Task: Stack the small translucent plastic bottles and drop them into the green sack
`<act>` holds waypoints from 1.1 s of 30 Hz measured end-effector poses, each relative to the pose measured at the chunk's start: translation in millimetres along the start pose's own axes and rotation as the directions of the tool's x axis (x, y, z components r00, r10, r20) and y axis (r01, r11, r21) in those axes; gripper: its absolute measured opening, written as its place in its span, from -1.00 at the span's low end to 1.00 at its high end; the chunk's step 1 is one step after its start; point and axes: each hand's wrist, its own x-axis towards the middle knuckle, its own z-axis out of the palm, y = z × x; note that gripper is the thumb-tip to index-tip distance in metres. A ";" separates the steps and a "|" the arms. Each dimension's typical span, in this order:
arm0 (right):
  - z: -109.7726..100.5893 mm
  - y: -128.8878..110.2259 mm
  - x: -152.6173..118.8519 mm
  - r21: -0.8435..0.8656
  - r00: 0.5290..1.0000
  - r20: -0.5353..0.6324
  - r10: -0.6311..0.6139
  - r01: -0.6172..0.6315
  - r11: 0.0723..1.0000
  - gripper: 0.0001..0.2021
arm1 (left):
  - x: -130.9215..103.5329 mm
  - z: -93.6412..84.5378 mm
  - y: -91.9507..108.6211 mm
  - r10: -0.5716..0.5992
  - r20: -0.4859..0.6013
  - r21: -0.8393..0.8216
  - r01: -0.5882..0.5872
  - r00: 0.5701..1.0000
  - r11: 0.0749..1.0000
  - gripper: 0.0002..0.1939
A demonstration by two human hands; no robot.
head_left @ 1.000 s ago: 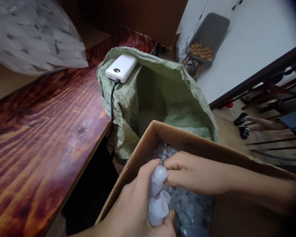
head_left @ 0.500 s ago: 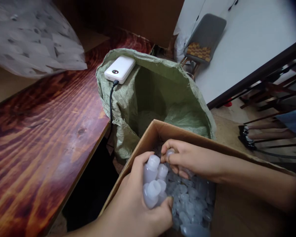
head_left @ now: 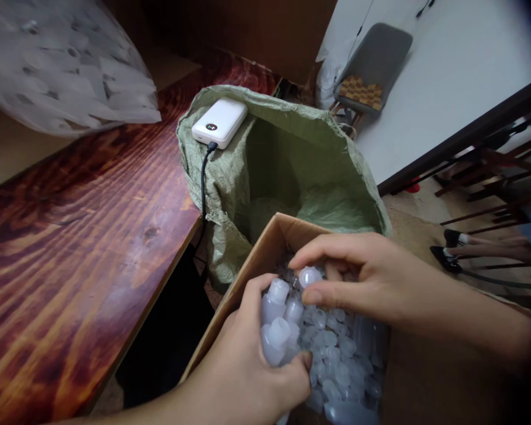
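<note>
Several small translucent plastic bottles (head_left: 274,339) are bunched upright in my left hand (head_left: 252,354), its fingers wrapped around them. Close beside them is my right hand (head_left: 349,274), thumb and index finger curved around a small round translucent cap (head_left: 310,277). The cap appears pinched, though its far side and my other fingers are partly hidden. Below both hands, many small clear caps (head_left: 331,354) lie loose in a cardboard box (head_left: 248,271). A larger clear piece (head_left: 349,412) lies at the near side of the pile.
Behind the box gapes a green woven sack (head_left: 287,159). A white power bank (head_left: 220,122) with a black cable (head_left: 203,177) rests on its rim. At left is a wooden table (head_left: 92,224) with a clear bag of bottles (head_left: 79,71). A grey chair (head_left: 374,65) and a person's feet (head_left: 446,254) are farther off.
My right hand has pulled slightly away from the bottles and its fingers have spread around the round cap. My left hand keeps its hold on the bottles. The view has shifted slightly.
</note>
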 end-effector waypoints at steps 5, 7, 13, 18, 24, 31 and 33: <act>9.4 -11.9 -3.5 0.250 0.992 0.103 0.073 -0.097 0.963 -0.80 | 0.9 -1.2 -6.0 0.019 0.004 0.042 -0.019 1.000 0.999 -0.30; 13.5 -12.6 -2.9 0.254 0.999 0.052 -0.012 -0.001 0.967 -0.82 | 1.7 -1.2 -11.3 0.056 -0.012 0.037 -0.055 0.998 0.998 -0.30; 22.6 -5.3 -1.6 0.187 0.992 0.080 -0.102 0.085 0.979 -0.85 | 1.6 0.4 -20.1 0.098 -0.012 0.009 -0.098 0.995 0.995 -0.33; 28.3 -5.4 -3.7 0.168 0.998 0.055 -0.006 -0.004 0.986 -0.85 | 1.5 -0.3 -19.2 0.076 -0.032 0.014 -0.075 0.997 0.997 -0.34; 24.8 -8.8 -2.3 0.063 0.973 0.146 -0.180 0.172 0.983 -0.87 | 2.3 0.4 -24.6 0.109 0.017 -0.060 -0.108 0.994 0.992 -0.29; 12.4 -14.2 -5.0 -0.016 0.950 0.248 -0.191 0.201 0.979 -0.83 | 3.4 0.2 -19.9 0.135 0.016 -0.040 -0.134 0.991 0.990 -0.37; 13.0 -15.5 -5.0 -0.034 0.947 0.264 -0.181 0.196 0.980 -0.83 | 3.1 0.1 -20.3 0.128 0.023 -0.034 -0.127 0.991 0.991 -0.36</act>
